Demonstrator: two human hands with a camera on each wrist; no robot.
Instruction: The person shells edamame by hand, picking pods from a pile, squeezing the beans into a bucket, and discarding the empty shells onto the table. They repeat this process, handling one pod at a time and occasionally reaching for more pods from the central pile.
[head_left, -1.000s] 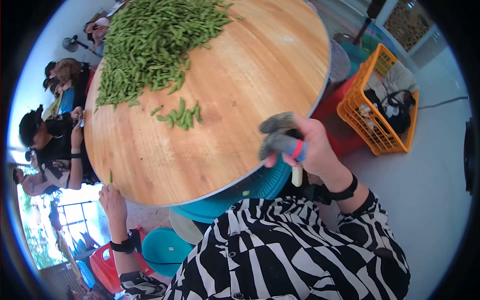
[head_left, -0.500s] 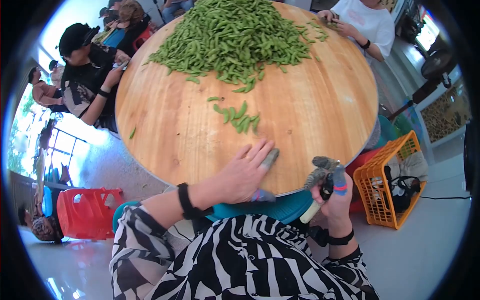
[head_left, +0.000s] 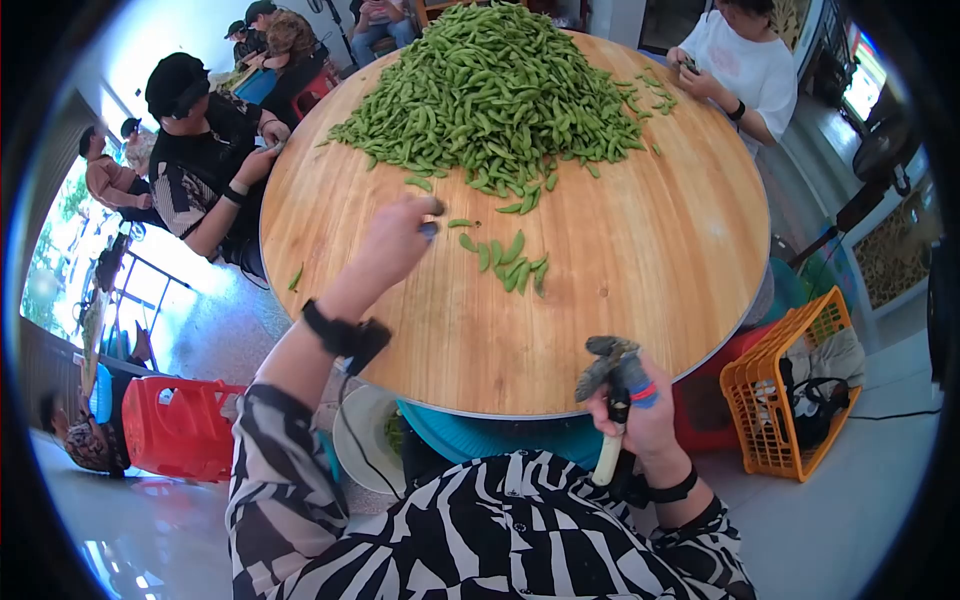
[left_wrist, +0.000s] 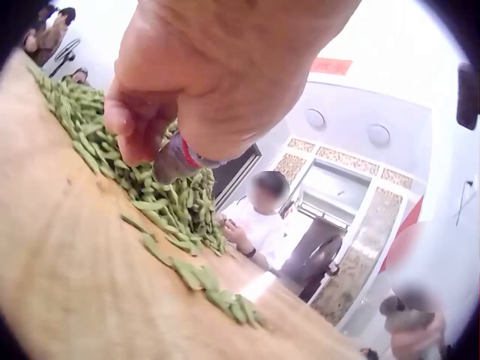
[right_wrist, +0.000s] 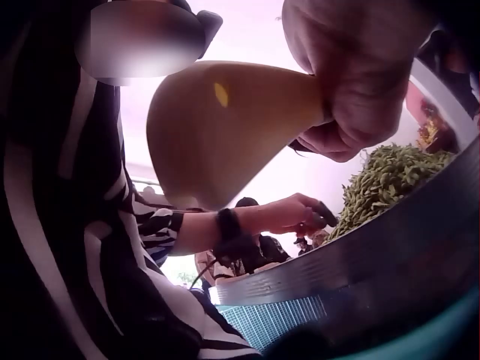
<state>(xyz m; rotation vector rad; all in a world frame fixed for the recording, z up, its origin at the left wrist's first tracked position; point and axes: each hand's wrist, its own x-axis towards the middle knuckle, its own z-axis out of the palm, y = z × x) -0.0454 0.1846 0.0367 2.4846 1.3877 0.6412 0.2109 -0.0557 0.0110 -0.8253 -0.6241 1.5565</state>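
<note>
My left hand (head_left: 395, 240) hovers over the round wooden table, fingers bent and pointing toward the edge of a big heap of green soybean pods (head_left: 500, 90). Dark finger covers sit on its thumb and a finger; nothing shows between them. In the left wrist view its covered thumb (left_wrist: 176, 159) overlaps the heap. A small group of loose pods (head_left: 510, 262) lies to its right. By the table's near edge my right hand (head_left: 640, 405) grips a tool with a pale handle (head_left: 606, 460) and a black upper part. The handle's rounded end (right_wrist: 225, 127) looms large in the right wrist view; the tool's working end is hidden.
A person in black (head_left: 190, 150) sits at the left rim and one in white (head_left: 745, 70) at the far right. A teal basket (head_left: 470, 435) and a whitish bucket (head_left: 365, 435) stand below the near edge. An orange crate (head_left: 790, 390) is at right, a red stool (head_left: 180, 425) at left.
My left hand has gone from the table's left rim to its near side, then forward and left toward the heap. My right hand keeps its tool. The head view has swung round.
</note>
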